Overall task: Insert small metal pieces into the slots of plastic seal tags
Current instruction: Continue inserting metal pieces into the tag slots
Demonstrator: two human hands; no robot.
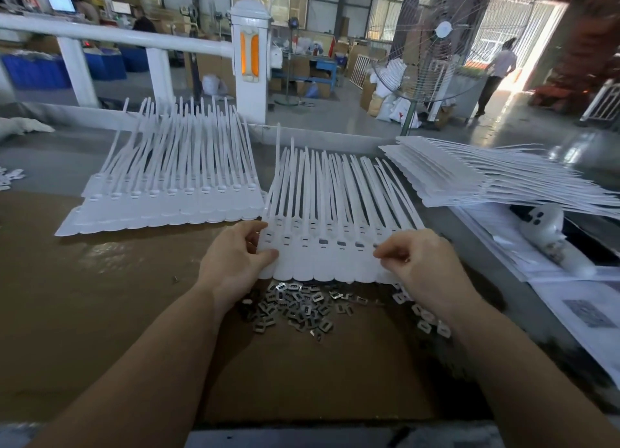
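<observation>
Both hands clamp one strip of joined tags [322, 263]: left hand [231, 263] pinches its left end, thumb on top; right hand [419, 259] pinches near the right end, fingertips by the rightmost slots. Whether a clip sits between the right fingers I cannot tell. Strip runs left-right in front of the person, tails pointing away. Slots [323, 242] form a row across it; the right-hand ones look grey, likely filled, the left ones look empty, so work probably proceeds leftward. Clips [295, 308] lie heaped on the cardboard just below the strip's near edge, between the wrists, a few more under the right wrist. Right hand is nearer the next empty slot. Done stack [161, 192] lies left-rear, fresh stack [486, 176] right-rear; the cardboard nearer the person is bare.
</observation>
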